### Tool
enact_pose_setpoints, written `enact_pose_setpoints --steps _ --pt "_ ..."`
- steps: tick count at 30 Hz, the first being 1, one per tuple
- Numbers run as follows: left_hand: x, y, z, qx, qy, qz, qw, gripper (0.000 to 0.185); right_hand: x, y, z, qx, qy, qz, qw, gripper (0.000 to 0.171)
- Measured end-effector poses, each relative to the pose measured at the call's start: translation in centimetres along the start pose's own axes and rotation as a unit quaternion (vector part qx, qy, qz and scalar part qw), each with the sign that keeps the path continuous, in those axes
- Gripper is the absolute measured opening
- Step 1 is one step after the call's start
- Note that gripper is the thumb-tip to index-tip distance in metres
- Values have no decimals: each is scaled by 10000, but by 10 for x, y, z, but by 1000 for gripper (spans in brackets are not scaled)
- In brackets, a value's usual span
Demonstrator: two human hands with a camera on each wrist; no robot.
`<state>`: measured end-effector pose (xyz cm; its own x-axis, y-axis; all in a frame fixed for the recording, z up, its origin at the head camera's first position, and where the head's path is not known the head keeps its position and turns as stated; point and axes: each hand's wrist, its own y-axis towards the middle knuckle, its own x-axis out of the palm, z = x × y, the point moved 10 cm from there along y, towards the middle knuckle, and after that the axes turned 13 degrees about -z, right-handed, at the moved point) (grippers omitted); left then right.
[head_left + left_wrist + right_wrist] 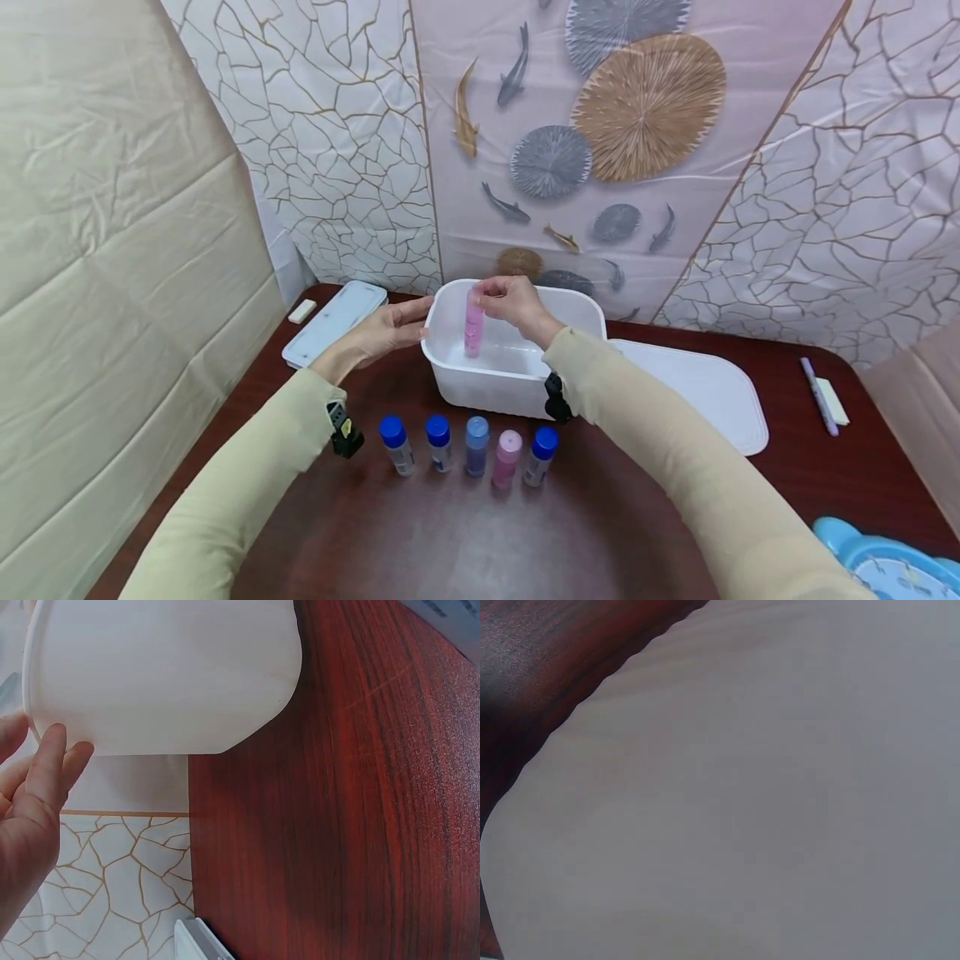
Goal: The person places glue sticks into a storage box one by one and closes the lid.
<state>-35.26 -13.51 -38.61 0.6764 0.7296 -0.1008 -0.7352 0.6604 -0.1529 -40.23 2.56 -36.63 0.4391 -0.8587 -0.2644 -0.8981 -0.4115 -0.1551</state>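
Note:
A white plastic tub (495, 385) stands on the dark red table. My right hand (507, 298) pinches the top of a pink bottle (473, 327) held upright inside the tub, at its left side. My left hand (390, 327) lies with straight fingers against the tub's left outer wall; in the left wrist view its fingers (46, 772) touch the tub (165, 675). The right wrist view is filled by the white lid (765, 810). A row of small bottles stands in front of the tub: a blue-capped one (395, 444), another (438, 442), a light blue one (476, 446), a pink one (507, 458), a blue-capped one (542, 455).
A white lid (705, 392) lies right of the tub. A flat white case (333, 323) and a small white block (302, 311) lie at the back left. A purple pen (818, 396) and a pale pad (834, 402) are at the right. A blue object (885, 562) sits bottom right.

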Motion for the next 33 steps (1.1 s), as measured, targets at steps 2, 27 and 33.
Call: enact_pose_setpoints --steps 2,27,33 --pt "-1 0 0 17 -23 -7 10000 62 1 3 2 65 -54 27 10000 28" --pt "3 1 -3 3 -178 -30 9998 61 3 4 6 83 -417 -353 9985 38" --pt "1 0 -2 33 -159 15 9999 61 -9 -20 -21 -440 59 -507 9977 38"
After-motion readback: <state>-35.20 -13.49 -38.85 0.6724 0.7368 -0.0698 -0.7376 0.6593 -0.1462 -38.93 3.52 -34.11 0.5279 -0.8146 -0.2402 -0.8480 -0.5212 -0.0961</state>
